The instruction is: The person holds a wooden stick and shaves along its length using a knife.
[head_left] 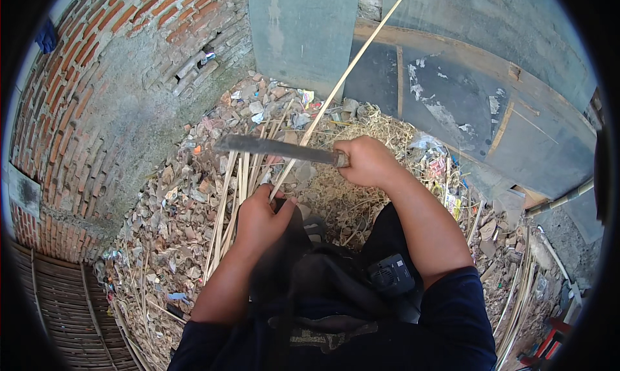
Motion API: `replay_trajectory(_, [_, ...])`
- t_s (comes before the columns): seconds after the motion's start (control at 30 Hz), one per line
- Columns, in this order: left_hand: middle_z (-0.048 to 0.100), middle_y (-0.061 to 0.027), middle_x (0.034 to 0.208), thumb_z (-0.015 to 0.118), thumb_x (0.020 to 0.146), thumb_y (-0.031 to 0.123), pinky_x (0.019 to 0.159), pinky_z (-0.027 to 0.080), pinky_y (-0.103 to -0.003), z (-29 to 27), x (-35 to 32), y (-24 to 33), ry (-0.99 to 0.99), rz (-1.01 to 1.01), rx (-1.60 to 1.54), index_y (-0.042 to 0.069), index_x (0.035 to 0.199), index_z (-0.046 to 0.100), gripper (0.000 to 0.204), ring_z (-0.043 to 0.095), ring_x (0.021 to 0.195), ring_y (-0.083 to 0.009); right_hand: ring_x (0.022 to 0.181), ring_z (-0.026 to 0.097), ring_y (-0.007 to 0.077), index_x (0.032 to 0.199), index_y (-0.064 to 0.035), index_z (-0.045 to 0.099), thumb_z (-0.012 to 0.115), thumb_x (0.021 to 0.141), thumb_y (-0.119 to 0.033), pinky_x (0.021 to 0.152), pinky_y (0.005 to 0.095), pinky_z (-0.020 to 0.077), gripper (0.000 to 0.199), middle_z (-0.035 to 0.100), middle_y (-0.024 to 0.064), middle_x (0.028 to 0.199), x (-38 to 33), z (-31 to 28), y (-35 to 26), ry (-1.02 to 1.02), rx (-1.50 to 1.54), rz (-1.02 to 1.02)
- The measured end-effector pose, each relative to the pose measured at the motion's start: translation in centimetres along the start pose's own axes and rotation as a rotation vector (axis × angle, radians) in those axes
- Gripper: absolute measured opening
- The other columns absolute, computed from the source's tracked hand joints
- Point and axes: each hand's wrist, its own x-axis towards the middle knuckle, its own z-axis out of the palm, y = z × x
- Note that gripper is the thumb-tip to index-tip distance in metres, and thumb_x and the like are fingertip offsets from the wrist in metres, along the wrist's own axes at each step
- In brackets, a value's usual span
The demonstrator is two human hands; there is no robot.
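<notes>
My right hand (pixel 367 161) is closed round the handle of a machete (pixel 278 149), whose dark, worn blade points left across the view. A long pale bamboo strip (pixel 345 74) slants up and away to the right, its near end in the closed fingers of my left hand (pixel 263 217). The blade crosses over this strip a little beyond my left hand; whether the two touch, I cannot tell. Several more bamboo strips (pixel 223 216) lie beside and beneath my left hand, running down past my left leg.
Broken brick and litter (pixel 174 203) cover the ground, with a heap of pale shavings (pixel 361 203) before me. A brick wall (pixel 129 93) rises on the left, grey panels (pixel 303 35) at the back. More strips (pixel 516 300) lie at right; a slatted bamboo panel (pixel 64 306) stands lower left.
</notes>
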Motion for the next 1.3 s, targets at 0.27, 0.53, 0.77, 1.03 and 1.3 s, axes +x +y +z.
replay_trajectory(0.27, [0.057,-0.0121,0.059,0.067,0.096,0.035,0.053,0.044,-0.039,0.6,-0.4,-1.6,0.035,0.085,0.034,0.000,0.091,0.063,0.036,0.056,0.053,-0.0256,0.089,0.070,0.0376,0.106,-0.0111,0.070,0.073,0.074,-0.020,0.080,0.0489,0.0559,0.034,0.071,0.0170,0.088,-0.4,-0.1,-0.7,0.034,-0.031,-0.015])
replay_trajectory(0.53, [0.061,-0.0266,0.071,0.054,0.103,0.029,0.061,0.045,-0.054,0.6,-0.7,-1.8,0.004,0.137,0.026,-0.001,0.088,0.056,0.033,0.060,0.071,-0.0507,0.090,0.070,0.0365,0.105,-0.0121,0.069,0.072,0.074,-0.019,0.081,0.0481,0.0564,0.032,0.071,0.0156,0.086,0.2,0.1,0.9,0.093,-0.011,0.020])
replay_trajectory(0.77, [0.063,-0.0273,0.076,0.051,0.104,0.029,0.065,0.045,-0.056,-0.3,-1.2,-1.2,-0.010,0.112,0.084,0.000,0.091,0.056,0.032,0.060,0.076,-0.0515,0.085,0.070,0.0373,0.102,-0.0134,0.068,0.071,0.073,-0.017,0.076,0.0492,0.0562,0.029,0.071,0.0149,0.084,0.0,-0.1,0.6,0.073,-0.066,-0.045])
replay_trajectory(1.03, [0.064,-0.0276,0.077,0.052,0.104,0.026,0.066,0.046,-0.058,-0.5,-2.2,-2.0,-0.028,0.070,0.107,0.000,0.094,0.058,0.028,0.062,0.077,-0.0511,0.088,0.071,0.0354,0.103,-0.0137,0.069,0.070,0.074,-0.017,0.076,0.0493,0.0569,0.030,0.072,0.0137,0.087,-0.3,0.4,-0.6,0.050,-0.165,-0.087])
replay_trajectory(1.3, [0.064,-0.0271,0.075,0.052,0.104,0.025,0.066,0.046,-0.058,-0.4,-1.9,-2.7,-0.024,0.120,0.137,0.000,0.094,0.059,0.027,0.062,0.076,-0.0511,0.081,0.069,0.0373,0.097,-0.0126,0.066,0.071,0.071,-0.018,0.072,0.0508,0.0550,0.027,0.070,0.0140,0.080,0.0,1.2,-0.2,0.116,-0.172,-0.071])
